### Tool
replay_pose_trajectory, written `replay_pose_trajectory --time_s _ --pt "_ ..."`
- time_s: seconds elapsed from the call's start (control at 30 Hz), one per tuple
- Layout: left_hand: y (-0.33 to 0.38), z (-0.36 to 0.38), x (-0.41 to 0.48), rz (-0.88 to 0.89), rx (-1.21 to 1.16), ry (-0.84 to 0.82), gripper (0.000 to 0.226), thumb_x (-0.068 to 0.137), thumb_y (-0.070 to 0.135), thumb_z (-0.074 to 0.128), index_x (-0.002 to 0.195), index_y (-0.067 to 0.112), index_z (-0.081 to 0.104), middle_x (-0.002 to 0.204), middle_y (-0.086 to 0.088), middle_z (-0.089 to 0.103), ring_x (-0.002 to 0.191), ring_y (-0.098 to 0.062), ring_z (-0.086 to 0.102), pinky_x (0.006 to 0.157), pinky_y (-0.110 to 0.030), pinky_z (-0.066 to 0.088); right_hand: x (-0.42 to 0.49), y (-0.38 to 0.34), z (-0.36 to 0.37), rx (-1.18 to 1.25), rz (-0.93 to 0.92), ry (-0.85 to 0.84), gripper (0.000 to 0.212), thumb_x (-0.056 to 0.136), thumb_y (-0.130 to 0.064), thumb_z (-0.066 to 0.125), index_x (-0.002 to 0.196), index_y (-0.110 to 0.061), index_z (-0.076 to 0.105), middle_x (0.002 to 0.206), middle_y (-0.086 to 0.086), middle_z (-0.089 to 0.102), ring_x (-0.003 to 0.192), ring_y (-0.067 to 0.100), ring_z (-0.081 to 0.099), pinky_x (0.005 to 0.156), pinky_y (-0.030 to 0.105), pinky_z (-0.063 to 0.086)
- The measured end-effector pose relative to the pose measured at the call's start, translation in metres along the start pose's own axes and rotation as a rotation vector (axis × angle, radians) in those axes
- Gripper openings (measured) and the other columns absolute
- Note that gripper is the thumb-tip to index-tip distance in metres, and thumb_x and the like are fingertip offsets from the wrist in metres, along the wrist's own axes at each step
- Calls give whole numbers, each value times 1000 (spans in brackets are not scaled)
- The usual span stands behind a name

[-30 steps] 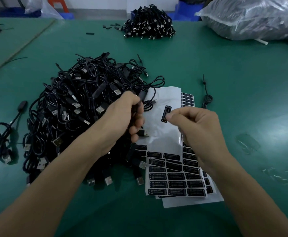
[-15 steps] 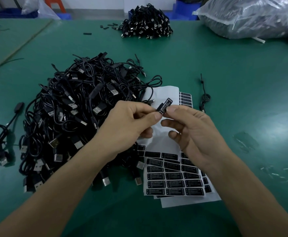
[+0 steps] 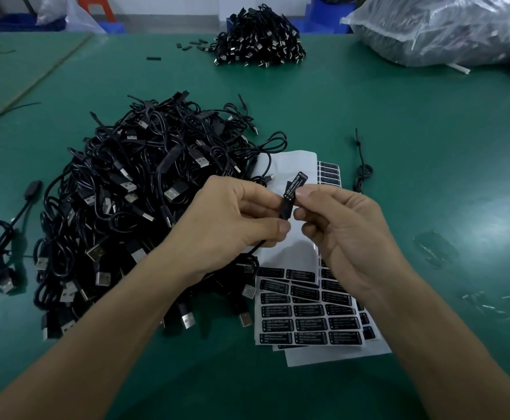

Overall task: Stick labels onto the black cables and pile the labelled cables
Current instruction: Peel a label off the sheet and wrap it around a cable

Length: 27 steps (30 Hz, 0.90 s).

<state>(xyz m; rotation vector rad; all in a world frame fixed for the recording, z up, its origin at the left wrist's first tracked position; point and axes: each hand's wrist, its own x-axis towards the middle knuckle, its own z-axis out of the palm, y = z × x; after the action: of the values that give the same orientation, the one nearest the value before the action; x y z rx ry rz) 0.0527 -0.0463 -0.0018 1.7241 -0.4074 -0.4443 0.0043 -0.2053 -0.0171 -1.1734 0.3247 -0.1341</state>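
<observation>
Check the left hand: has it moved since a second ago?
Yes. The left hand, gripping a cable, has shifted right from the cable pile; its fingertips now overlie the label sheet.

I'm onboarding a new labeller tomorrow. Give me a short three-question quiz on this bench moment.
1. True or false: the right hand pinches a black label.
2. Where do the label sheets lie relative to the big cable pile? A) left of it B) right of it C) on top of it
3. Fill in: the left hand grips a black ____.
Key: 1 true; 2 B; 3 cable.
</observation>
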Motion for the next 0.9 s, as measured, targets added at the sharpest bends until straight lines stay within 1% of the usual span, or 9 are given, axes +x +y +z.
replay_pose_trajectory --time_s 0.03,0.1,0.2,0.33,0.5,0.6,0.9 --pt "0 0 0 -5 -24 -5 17 79 -4 79 89 9 76 79 -13 77 71 -23 75 67 -26 62 -1 -1 0 -13 -10 -4 7 75 -11 76 69 -15 77 68 1 67 62 6 59 55 16 46" --pt "0 0 0 -20 -63 -6 15 82 -5 76 89 8 75 78 -11 76 68 -18 74 65 -22 59 -1 -1 -1 -65 -34 2 15 80 -8 75 68 -16 78 70 0 68 64 6 60 57 17 46" --pt "0 -1 1 -48 -115 -10 15 83 -5 74 87 10 76 75 -8 75 65 -14 72 65 -21 59 -2 -1 -1 -142 -83 8 19 83 -8 74 67 -18 79 71 0 70 66 7 61 56 19 46" --pt "-1 0 1 -68 -167 -21 16 84 -5 73 85 10 75 72 -9 74 64 -15 71 66 -23 60 -2 0 0 -193 -119 12 17 82 -10 75 68 -19 79 70 -1 71 66 8 61 55 19 45" --pt "-3 0 2 -78 -191 -10 13 83 -5 73 94 3 72 73 -10 74 64 -15 71 67 -24 60 -1 2 0 -220 -136 16 16 81 -12 76 68 -20 79 68 -2 70 64 8 60 53 18 45" --pt "-3 0 2 -76 -179 -13 13 84 -5 73 95 1 72 73 -11 74 64 -15 71 66 -24 60 -1 2 -1 -232 -141 13 14 81 -13 77 69 -20 79 68 -2 70 64 8 60 54 19 45" --pt "-3 0 2 -83 -194 -23 11 82 -3 74 89 5 73 72 -10 73 65 -16 71 68 -26 61 -1 2 -2 -271 -164 3 17 83 -14 77 69 -23 79 67 -4 69 63 6 59 54 18 45"
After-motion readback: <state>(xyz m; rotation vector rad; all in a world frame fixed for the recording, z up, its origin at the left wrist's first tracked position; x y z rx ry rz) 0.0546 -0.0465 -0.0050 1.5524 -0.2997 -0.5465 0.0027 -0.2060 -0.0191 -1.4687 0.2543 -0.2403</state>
